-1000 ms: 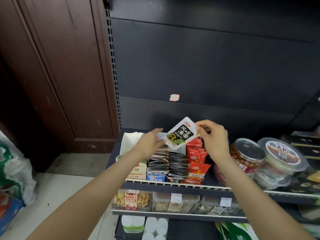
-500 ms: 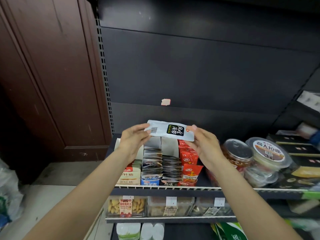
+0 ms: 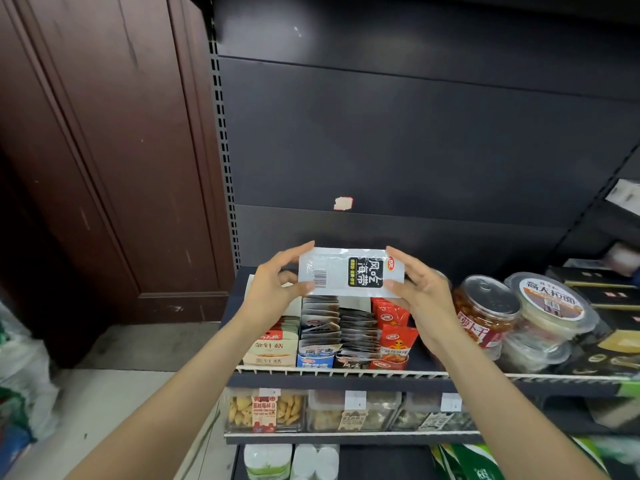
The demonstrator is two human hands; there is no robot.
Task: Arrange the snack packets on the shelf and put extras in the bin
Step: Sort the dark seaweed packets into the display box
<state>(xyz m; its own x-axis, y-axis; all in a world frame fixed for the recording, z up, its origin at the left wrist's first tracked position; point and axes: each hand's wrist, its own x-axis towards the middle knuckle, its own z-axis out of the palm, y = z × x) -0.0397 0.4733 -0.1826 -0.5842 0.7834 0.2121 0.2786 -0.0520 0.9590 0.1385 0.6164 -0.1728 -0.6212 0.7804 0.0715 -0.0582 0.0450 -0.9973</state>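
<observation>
Both hands, left (image 3: 273, 289) and right (image 3: 420, 292), pinch flat white-and-black plastic snack packet (image 3: 350, 271) | rows (image 3: 349, 334) shelved | packet unplaced, bin unseen

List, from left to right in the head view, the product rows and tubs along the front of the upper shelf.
Beige mushroom packets → blue-and-white packets → dark grey packets → red packets → clear tub with red label → round white-lidded noodle tub.

This was a small shop. Dark metal shelves (image 3: 346, 378) carried rows of snack packets (image 3: 356, 332), jars (image 3: 485, 313) and tubs (image 3: 550, 306). Price tags (image 3: 355, 399) hung along the lower rail.
</observation>
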